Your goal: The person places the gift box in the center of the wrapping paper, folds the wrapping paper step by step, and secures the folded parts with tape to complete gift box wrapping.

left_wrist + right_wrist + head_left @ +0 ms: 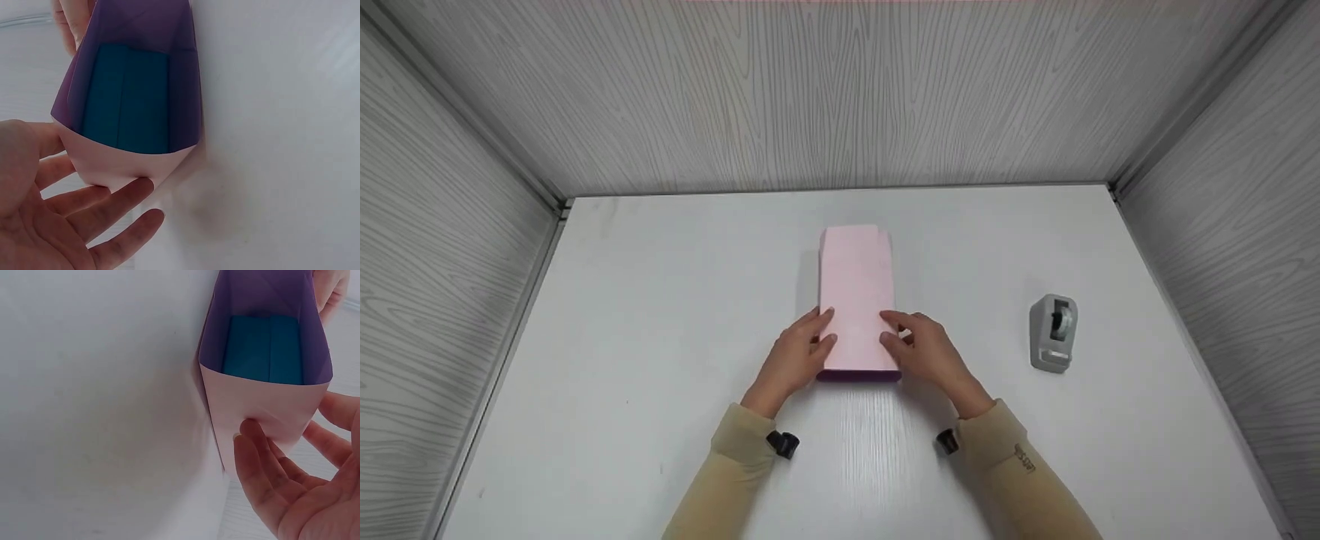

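Observation:
A pink paper bag (pixel 856 292) lies lengthwise in the middle of the white table, its open end toward the person. Through that opening, the left wrist view shows a purple inside and a blue panel (pixel 145 98) with a straight seam. My left hand (pixel 797 352) holds the bag's left side near the open end, with thumb and forefinger tips on the top edge and the other fingers along the side. Opposite it, my right hand (pixel 926 349) grips the right side in the same way. In the right wrist view, its fingertips press the pink side wall.
A grey tape dispenser (pixel 1051 334) with a roll in it stands on the right part of the table (pixel 675 300). Wood-grain panels (pixel 840 97) rise at the back and on both sides. A small black device (pixel 784 444) sits at the left cuff.

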### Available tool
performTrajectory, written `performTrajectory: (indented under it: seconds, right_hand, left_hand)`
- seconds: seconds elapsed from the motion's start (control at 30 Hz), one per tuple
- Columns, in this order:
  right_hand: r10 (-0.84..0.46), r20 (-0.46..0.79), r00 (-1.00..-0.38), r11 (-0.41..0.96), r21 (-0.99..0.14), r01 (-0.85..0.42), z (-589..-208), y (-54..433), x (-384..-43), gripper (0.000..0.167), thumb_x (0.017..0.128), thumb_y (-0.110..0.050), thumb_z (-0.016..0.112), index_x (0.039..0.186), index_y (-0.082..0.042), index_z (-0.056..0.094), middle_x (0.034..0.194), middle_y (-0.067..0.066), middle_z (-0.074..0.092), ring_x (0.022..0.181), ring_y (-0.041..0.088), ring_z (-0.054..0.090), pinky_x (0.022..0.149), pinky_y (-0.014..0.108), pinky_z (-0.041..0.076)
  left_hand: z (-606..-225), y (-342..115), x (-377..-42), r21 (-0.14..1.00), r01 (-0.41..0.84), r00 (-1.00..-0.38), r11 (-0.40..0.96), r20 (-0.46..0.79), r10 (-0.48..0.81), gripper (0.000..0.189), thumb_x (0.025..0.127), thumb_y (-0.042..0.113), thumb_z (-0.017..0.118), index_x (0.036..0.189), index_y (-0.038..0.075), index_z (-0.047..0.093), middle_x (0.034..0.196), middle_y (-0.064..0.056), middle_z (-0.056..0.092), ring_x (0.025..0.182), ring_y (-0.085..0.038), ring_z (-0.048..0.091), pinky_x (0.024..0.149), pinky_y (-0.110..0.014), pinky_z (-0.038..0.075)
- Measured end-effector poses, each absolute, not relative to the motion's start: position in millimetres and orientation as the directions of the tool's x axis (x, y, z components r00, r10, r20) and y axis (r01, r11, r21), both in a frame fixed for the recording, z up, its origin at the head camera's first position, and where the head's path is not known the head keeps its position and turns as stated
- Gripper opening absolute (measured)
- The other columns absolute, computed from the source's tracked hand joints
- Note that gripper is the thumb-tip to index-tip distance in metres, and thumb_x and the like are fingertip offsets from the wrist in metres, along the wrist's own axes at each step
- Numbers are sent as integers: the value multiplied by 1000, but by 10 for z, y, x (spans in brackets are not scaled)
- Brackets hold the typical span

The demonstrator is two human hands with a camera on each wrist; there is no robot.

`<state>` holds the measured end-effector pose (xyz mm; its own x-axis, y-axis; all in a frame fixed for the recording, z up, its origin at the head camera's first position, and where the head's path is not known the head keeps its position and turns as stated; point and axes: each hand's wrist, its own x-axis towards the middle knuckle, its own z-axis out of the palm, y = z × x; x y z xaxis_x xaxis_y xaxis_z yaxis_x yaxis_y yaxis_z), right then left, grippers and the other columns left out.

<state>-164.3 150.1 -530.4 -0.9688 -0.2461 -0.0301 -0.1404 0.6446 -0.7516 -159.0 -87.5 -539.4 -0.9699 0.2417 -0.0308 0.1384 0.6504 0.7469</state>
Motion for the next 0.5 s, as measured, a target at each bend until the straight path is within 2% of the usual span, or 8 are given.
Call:
performTrajectory:
  seconds: [0.33,0.5]
  right_hand:
    - [-244,-137,-960,643,-764,-54,-5222,1526,-1883,44,94,-20,66,136,-15,60,119,9,60,95,21,64,76,35,55]
    - [-234,-162,-959,652,-757,-31,-5176,1517,-1952,42,95,-21,64,136,-14,60,121,9,60,98,22,63,77,35,54]
  left_hand:
    - [-5353,-862,-1789,765,87,-969,639,-82,231,50,101,27,56,148,17,44,155,-11,35,117,-25,59,92,-36,51]
    - [-5336,-862,-1848,786,81,-968,613,-84,236,49,100,24,58,147,15,46,153,-14,37,114,-24,60,89,-35,53]
